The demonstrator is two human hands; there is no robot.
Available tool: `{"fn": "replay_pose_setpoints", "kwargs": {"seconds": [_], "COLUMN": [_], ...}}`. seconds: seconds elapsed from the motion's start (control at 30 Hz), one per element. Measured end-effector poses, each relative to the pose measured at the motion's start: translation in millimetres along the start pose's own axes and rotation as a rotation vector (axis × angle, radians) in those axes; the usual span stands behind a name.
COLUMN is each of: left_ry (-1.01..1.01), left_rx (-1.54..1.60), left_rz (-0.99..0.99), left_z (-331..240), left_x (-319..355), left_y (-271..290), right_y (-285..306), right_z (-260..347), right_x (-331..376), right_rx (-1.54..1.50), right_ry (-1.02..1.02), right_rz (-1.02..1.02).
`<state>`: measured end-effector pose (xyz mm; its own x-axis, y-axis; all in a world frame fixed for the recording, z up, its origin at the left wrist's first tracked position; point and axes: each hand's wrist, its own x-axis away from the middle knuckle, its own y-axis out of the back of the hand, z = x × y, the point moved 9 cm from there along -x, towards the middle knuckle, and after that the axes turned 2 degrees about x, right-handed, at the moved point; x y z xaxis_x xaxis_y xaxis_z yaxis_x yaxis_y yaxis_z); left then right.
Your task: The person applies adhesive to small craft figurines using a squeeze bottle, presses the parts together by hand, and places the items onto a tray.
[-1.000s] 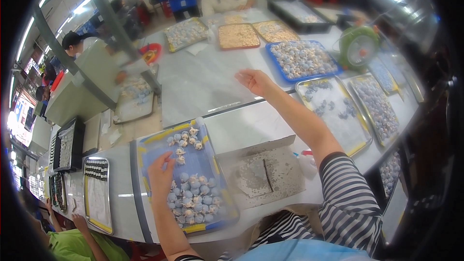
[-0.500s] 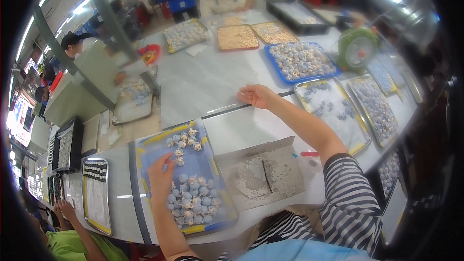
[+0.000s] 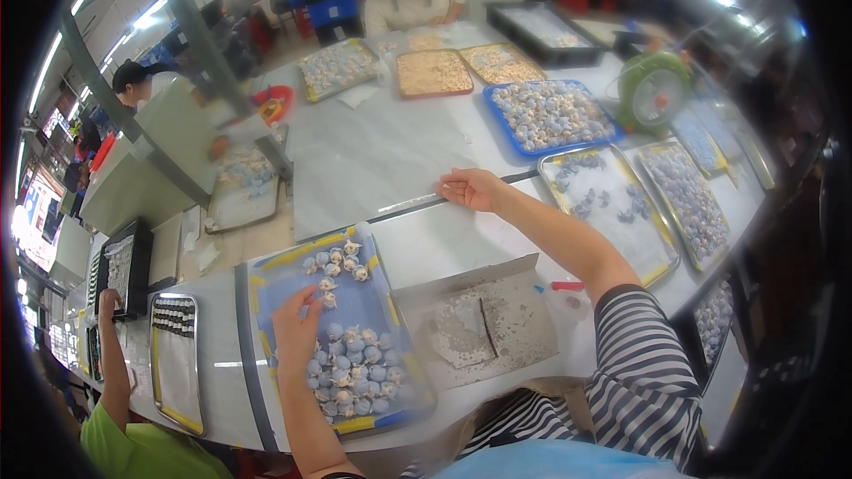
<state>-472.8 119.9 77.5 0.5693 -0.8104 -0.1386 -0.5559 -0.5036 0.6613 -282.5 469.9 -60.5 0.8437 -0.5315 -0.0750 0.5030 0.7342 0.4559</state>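
My left hand [image 3: 297,328] is over the left part of a blue tray [image 3: 273,270] with yellow-taped edges. Its thumb and fingertips are drawn together beside small blue-and-cream figurines [image 3: 328,298]; what they pinch, if anything, is too small to make out. A bigger cluster of these figurines [image 3: 355,372] fills the tray's near half, and several more [image 3: 337,257] lie at its far end. Out over the far edge of my table, my right hand [image 3: 470,189] has its fingers bunched together. Whatever might be between those fingertips is hidden.
Between my arms lies a stained cardboard piece [image 3: 515,337] with a thin dark stick [image 3: 488,326]. A red pen-like item [image 3: 568,285] is beside it. Rightward are a metal tray of blue pieces [image 3: 652,231], a blue tray [image 3: 617,136] of figurines and a green fan [image 3: 655,93]. Co-workers sit left and opposite.
My two hands stay nearly in place over the same spots. At the left, the co-worker in a green sleeve has reached an arm forward to the black tray.
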Motion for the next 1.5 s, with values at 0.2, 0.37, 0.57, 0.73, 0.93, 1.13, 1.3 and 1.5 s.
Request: {"fn": "replay_pose_setpoints", "kwargs": {"seconds": [0.2, 0.37, 0.57, 0.73, 0.93, 1.13, 1.3, 1.5], "left_ry": [0.005, 0.001, -0.016, -0.018, -0.007, -0.030, -0.012, 0.042], "left_rx": [0.000, 0.012, -0.041, -0.062, -0.017, -0.021, -0.040, -0.015], "left_rz": [0.014, 0.011, 0.006, 0.018, 0.016, 0.019, 0.021, 0.011], "left_z": [-0.6, -0.5, -2.6, -0.7, 3.3, 7.2, 3.5, 10.7], "left_x": [-1.8, -2.5, -3.7, -5.5, -7.5, -9.9, -17.5, -16.4], "left_y": [-2.9, -4.3, -4.3, -6.0, -7.2, -9.2, -14.9, -12.6], "right_y": [6.3, 5.6, 5.2, 0.3, 8.3, 19.9, 91.6, 126.4], "right_z": [-8.7, -7.6, 5.3, 23.5, -15.6, 21.0, -1.5, 79.8], "right_x": [0.9, 3.3, 5.6, 9.0, 1.4, -16.3, -48.3, -123.7], "right_rx": [0.001, -0.027, 0.024, 0.076, -0.056, 0.147, -1.333, -1.067], "right_ry": [0.070, 0.026, 0.068, 0.142, -0.076, 0.094, -0.350, 0.106], "right_rz": [-0.045, -0.034, -0.030, 0.056, 0.008, 0.049, -0.558, -0.262]}}
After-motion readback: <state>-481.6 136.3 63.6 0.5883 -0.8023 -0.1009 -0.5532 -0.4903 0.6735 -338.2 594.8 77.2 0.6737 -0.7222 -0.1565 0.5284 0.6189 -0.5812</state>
